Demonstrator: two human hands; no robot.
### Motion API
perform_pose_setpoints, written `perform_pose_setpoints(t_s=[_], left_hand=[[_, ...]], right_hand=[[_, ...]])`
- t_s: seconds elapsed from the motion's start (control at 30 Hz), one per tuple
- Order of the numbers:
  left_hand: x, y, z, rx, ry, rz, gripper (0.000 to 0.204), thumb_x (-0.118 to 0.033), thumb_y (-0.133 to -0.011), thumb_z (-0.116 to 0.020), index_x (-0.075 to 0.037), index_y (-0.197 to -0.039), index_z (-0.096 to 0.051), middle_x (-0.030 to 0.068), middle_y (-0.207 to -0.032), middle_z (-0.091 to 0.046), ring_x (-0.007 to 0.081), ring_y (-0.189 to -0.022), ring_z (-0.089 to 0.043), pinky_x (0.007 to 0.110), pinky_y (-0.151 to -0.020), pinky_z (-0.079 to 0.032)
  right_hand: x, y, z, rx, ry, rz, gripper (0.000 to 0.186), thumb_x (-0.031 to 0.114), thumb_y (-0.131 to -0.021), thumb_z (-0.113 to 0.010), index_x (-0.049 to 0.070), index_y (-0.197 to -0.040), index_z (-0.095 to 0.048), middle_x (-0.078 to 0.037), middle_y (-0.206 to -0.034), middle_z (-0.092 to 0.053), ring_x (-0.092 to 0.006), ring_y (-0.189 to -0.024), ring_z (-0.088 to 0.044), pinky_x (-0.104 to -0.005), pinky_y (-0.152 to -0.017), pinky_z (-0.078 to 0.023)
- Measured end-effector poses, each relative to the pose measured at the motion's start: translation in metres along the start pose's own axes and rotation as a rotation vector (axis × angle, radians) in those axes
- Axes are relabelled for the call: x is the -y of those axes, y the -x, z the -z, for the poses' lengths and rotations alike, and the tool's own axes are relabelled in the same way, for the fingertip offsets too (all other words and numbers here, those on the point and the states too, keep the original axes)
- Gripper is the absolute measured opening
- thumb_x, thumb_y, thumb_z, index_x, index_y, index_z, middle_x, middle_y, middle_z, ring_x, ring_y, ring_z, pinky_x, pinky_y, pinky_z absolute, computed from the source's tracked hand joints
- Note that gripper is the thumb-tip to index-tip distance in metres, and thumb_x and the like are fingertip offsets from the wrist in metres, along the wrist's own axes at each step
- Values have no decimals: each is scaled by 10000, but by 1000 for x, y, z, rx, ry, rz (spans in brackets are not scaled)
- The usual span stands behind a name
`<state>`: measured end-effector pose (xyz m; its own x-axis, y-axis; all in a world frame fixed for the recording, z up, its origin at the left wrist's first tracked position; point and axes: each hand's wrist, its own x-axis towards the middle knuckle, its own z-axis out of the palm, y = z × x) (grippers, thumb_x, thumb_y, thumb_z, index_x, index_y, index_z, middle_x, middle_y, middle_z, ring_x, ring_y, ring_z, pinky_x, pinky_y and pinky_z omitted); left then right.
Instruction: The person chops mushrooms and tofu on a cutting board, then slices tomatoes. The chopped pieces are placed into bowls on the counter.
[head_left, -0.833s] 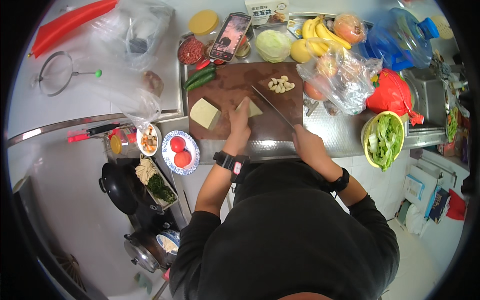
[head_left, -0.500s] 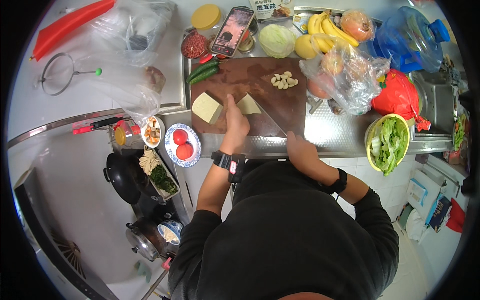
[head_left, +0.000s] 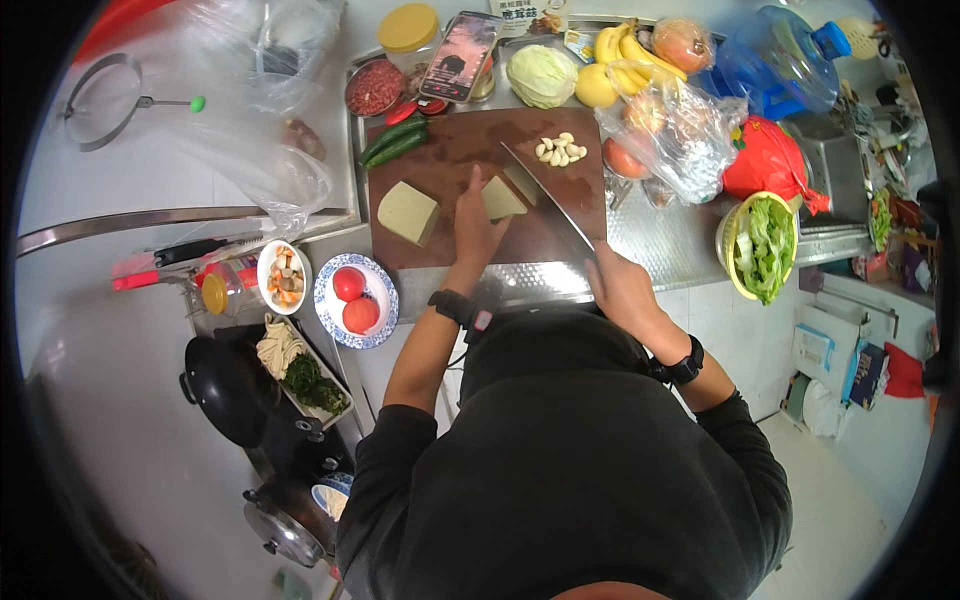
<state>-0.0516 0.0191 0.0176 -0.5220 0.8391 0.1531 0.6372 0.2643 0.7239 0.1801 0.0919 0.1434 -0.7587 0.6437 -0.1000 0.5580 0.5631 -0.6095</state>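
My right hand [head_left: 622,288] is closed around the handle of a kitchen knife [head_left: 556,198], its blade slanting up and left across the brown cutting board [head_left: 430,160]. Beside the blade's left face is a pale patch [head_left: 521,184], a thin slice or a reflection; I cannot tell which. My left hand [head_left: 478,228] lies along the left side of a pale tofu piece [head_left: 503,199], fingers stretched out straight and touching it. Farther left sits a larger tofu block [head_left: 408,213]. Peeled garlic cloves [head_left: 561,150] are at the board's far right, cucumbers [head_left: 394,143] at its far left.
A plate with tomatoes [head_left: 348,284] stands left of the board, near a white bowl of cut pieces [head_left: 284,277]. Beyond the board are a phone [head_left: 461,55], a cabbage [head_left: 541,76] and bagged fruit [head_left: 668,130]. A yellow basket of lettuce [head_left: 762,250] is at right.
The knife has swung from lying low at the tofu's right side to a steeper slant, its tip now farther up the board. The view has shifted slightly; my left hand stays by the tofu.
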Motion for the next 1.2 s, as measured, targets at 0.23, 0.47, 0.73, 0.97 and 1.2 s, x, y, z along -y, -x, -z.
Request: perform_pose_setpoints(t_s=[0.23,0.47,0.73,0.97,1.2], left_hand=[[0,18,-25,-199,30,77,1011,-178,-636,-861,-19,-1440,-270,213,-1348,-431,374,-1192,-445,458,-1020,-367],[26,21,-2,-205,-68,-367,373,-189,-708,-820,-59,-1007,-639,147,-1186,-477,353,-1107,-466,441,-944,-418],[21,16,-7,-161,-93,-429,216,-141,-765,-749,-73,-953,-667,144,-1070,-544,373,-1039,-490,452,-888,-434],[20,16,-7,-159,-83,-412,182,-128,-767,-737,-86,-933,-674,146,-1063,-554,373,-1026,-498,456,-872,-444],[19,18,-6,-144,-86,-389,215,-114,-757,-743,-85,-955,-667,122,-1067,-561,359,-1033,-497,440,-875,-443]], right_hand=[[9,0,-9,-48,140,68,188,128,-898,-534,58,-1072,-522,-167,-762,-619,-387,-632,-605,-472,-531,-480],[4,-11,-9,11,329,167,197,106,-830,-540,88,-1026,-538,-116,-738,-588,-337,-617,-615,-439,-506,-483],[9,-19,5,152,404,138,170,96,-842,-505,80,-1011,-510,-118,-753,-582,-329,-648,-630,-433,-530,-491],[5,-33,4,297,469,75,192,93,-841,-508,75,-1031,-500,-123,-745,-590,-326,-656,-645,-441,-540,-503],[-23,-53,-22,324,405,87,178,120,-876,-473,58,-1041,-501,-149,-731,-627,-343,-686,-650,-453,-566,-508]])
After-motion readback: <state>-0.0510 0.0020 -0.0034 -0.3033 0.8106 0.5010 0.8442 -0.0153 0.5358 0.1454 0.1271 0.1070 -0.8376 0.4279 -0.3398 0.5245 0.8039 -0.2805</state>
